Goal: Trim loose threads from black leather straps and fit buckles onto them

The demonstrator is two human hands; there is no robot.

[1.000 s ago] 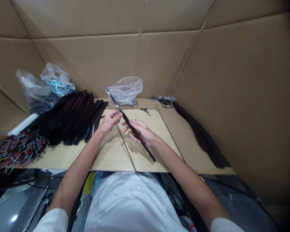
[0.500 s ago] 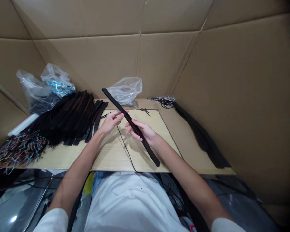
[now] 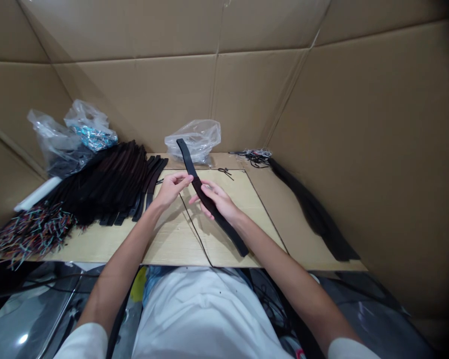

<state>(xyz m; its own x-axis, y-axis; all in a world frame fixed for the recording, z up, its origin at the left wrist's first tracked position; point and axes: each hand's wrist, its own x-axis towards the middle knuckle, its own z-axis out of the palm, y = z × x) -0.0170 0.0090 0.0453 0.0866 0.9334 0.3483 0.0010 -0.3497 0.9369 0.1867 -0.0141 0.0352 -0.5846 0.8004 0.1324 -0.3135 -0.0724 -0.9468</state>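
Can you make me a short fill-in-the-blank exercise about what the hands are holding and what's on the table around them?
1. Both hands hold one long black ____ above the table.
2. The big pile of black strips lies on the person's ____ side.
3. Behind the right hand and the left hand, against the cardboard wall, sits a clear plastic ____.
4. Near the table's left edge lies a bundle of multicoloured ____.

Missing words: strip; left; bag; wires
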